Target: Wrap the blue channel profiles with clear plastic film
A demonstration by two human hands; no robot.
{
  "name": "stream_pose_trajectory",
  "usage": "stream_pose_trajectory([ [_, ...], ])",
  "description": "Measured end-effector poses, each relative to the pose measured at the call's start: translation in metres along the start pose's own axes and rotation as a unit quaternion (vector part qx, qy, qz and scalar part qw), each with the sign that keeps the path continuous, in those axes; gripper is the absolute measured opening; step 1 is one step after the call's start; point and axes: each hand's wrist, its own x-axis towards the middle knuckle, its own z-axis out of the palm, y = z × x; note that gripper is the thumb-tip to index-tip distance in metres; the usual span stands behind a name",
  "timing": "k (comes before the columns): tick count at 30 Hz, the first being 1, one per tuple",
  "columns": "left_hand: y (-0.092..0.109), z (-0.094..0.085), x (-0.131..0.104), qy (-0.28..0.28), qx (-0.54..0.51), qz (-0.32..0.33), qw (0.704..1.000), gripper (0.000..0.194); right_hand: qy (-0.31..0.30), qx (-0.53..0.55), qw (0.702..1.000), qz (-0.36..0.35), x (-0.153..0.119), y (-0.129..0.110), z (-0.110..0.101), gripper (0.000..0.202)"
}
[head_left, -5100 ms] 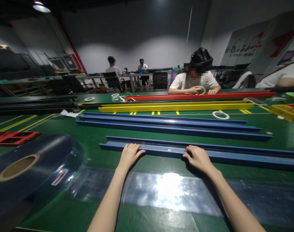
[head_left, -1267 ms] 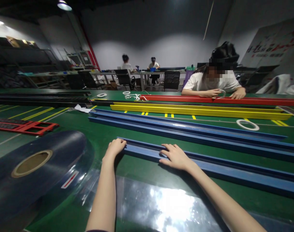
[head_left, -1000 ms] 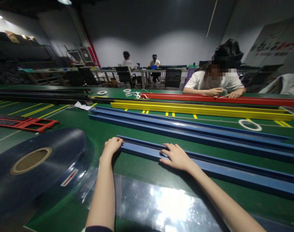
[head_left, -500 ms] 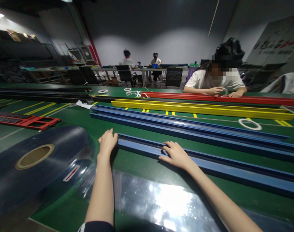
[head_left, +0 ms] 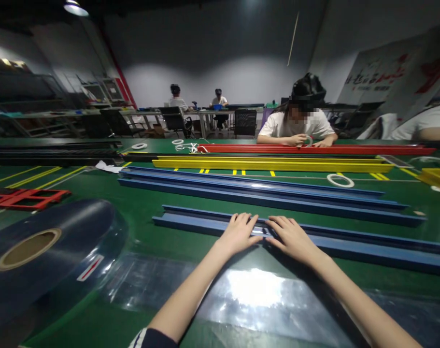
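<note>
Blue rail (head_left: 191, 224), long and open-topped, lies near on the green bench (head_left: 142, 220), its right end out of view. The left hand (head_left: 240, 232) and right hand (head_left: 290, 237) sit over it, close together with a narrow gap, fingers spread across the channel; whether they press or grip cannot be told. A glossy patch shows between them, film or reflection, unclear. More blue rails (head_left: 241, 197) lie just far of it. Handling seems under way: the rail is laid out, and the clear sheet (head_left: 295, 304) lies flat nearer, apart from it. Nothing visible marks the rail as finished, so some work probably remains.
</note>
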Motion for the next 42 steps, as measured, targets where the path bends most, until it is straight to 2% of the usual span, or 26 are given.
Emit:
stream_pose_trajectory([
  [5,0.037,0.017,0.024,0.005,-0.009,0.067,0.998,0.081,-0.02,0.009,0.996,0.086,-0.053,0.058,-0.018,0.064],
  [8,0.053,0.027,0.039,0.016,-0.003,0.086,0.996,0.091,-0.024,0.004,0.992,0.126,-0.072,0.077,-0.022,0.074],
  [13,0.067,0.044,0.053,0.037,0.024,0.07,0.997,0.085,-0.027,0.021,0.992,0.12,-0.075,0.08,-0.018,0.057],
  [18,0.059,0.043,0.055,0.034,0.046,0.076,0.995,0.079,-0.01,0.015,0.994,0.112,-0.069,0.074,-0.016,0.056],
  [23,0.034,0.034,0.045,0.026,0.061,0.072,0.995,0.079,-0.02,0.006,0.994,0.103,-0.048,0.055,-0.014,0.057],
  [28,-0.008,0.026,0.024,0.021,0.06,0.058,0.996,0.077,-0.009,0.013,0.998,0.068,-0.018,0.026,-0.009,0.061],
  [31,-0.034,0.022,0.012,0.015,0.072,0.037,0.997,0.074,0.008,0.031,0.998,0.048,-0.011,0.021,-0.005,0.062],
  [35,-0.063,0.013,0.001,-0.002,0.069,0.02,0.997,0.071,0.011,0.029,0.997,0.071,-0.021,0.04,-0.001,0.061],
  [42,-0.12,-0.005,-0.014,-0.055,0.003,-0.047,0.997,0.067,0.005,0.018,0.989,0.148,-0.072,0.106,-0.01,0.064],
])
